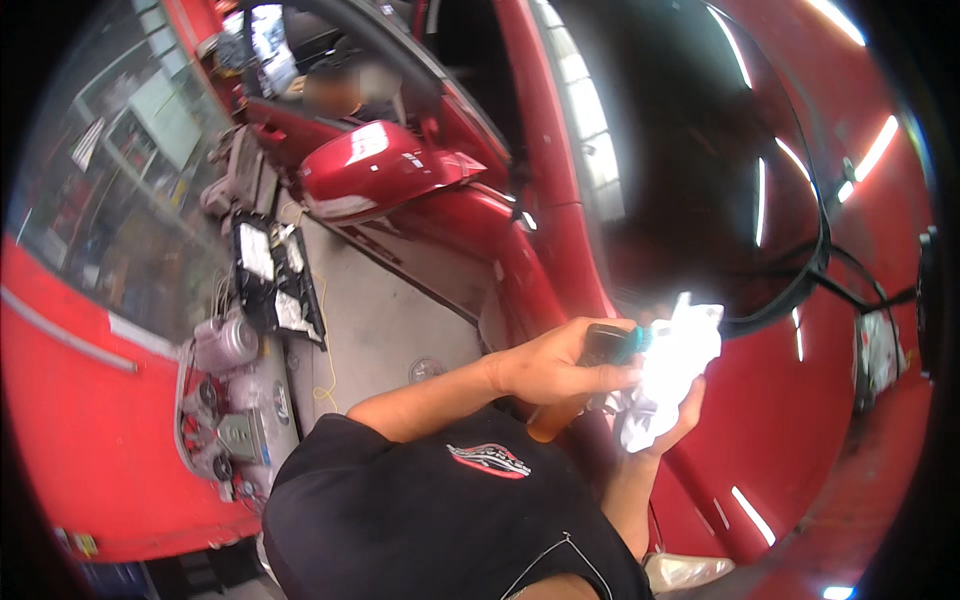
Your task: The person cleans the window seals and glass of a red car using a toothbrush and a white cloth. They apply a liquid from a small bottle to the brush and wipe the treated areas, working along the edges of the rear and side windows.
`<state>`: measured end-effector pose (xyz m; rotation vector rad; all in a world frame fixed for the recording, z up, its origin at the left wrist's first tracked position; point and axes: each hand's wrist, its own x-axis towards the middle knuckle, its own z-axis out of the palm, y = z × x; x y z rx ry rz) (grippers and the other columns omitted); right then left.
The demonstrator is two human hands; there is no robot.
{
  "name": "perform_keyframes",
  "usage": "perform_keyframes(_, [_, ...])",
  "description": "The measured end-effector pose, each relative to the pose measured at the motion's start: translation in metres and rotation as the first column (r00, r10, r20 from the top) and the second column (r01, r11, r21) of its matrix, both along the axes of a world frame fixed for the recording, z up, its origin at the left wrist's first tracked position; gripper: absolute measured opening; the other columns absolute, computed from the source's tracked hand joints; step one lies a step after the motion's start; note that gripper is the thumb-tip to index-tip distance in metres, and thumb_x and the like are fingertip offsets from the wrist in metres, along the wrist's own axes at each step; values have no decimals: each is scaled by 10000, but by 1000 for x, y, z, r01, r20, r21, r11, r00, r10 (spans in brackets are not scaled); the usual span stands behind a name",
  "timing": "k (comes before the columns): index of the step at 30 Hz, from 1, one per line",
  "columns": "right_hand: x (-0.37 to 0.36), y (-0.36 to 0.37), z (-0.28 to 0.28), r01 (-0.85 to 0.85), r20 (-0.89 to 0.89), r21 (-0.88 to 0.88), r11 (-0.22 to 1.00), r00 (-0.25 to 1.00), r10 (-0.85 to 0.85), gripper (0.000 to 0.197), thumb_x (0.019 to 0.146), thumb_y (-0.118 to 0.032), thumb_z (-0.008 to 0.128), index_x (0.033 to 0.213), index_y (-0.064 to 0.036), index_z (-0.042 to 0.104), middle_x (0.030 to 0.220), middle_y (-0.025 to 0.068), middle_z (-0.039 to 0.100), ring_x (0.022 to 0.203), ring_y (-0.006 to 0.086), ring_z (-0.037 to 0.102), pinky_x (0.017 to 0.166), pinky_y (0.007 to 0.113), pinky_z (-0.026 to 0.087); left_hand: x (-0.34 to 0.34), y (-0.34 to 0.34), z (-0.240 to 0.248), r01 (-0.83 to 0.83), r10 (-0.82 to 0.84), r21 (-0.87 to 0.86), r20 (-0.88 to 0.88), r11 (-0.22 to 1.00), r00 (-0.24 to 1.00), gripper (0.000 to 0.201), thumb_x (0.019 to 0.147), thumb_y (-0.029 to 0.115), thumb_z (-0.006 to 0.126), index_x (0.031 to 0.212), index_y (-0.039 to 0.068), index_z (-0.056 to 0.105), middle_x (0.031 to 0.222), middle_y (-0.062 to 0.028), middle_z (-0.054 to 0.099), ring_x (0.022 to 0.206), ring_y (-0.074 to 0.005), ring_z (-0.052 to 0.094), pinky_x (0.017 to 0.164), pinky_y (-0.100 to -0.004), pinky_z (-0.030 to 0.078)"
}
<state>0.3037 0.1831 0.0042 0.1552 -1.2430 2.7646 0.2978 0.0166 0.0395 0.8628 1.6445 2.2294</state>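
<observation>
My left hand (550, 365) is closed around a dark item with a teal end (608, 345), held in front of my chest. An amber shape (552, 422) shows just below this hand; I cannot tell if it belongs to the same item. The teal end touches or nearly touches a crumpled white cloth (672, 370), washed out by bright light. From behind and below, my right hand (685, 415) grips that cloth, which hides most of its fingers. Both hands are above the red car's front fender, near the windshield (700, 150).
The red side mirror (370, 175) juts out at the upper left. A person (335, 95) is beyond it, by the open car door. On the left are a black tray (275, 275), a bench grinder (205, 425) and a glass cabinet (130, 130). A yellow cord (325, 385) lies on the floor.
</observation>
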Motion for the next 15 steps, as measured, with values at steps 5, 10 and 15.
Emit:
perform_keyframes(5, [15, -24, -13, -188, 68, -10, 982, 980, 188, 369, 959, -268, 415, 1158, 24, 522, 1029, 134, 630, 907, 219, 634, 798, 337, 528, 14, -19, -10, -85, 85, -30, 0, 996, 996, 155, 941, 160, 585, 1004, 20, 565, 876, 6, 581, 848, -69, 530, 785, -254, 439])
perform_keyframes(10, [12, -23, -5, -220, 180, -136, 966, 953, 242, 376, 961, -266, 372, 1117, 29, 545, 1044, 174, 629, 893, 233, 642, 773, 347, 533, 27, -33, -16, -123, 122, -115, -11, 986, 992, 192, 951, 200, 584, 999, 17, 553, 870, 6, 587, 839, -73, 563, 769, -249, 463])
perform_keyframes(15, [-2, -11, -8, -383, 8, -154, 911, 922, 388, 408, 963, -288, 359, 1189, -2, 543, 1110, 121, 617, 978, 237, 616, 822, 381, 518, 41, -32, -14, -171, 171, -14, 88, 985, 981, 298, 959, 231, 570, 1152, 10, 517, 897, -5, 576, 766, -82, 606, 703, -248, 507])
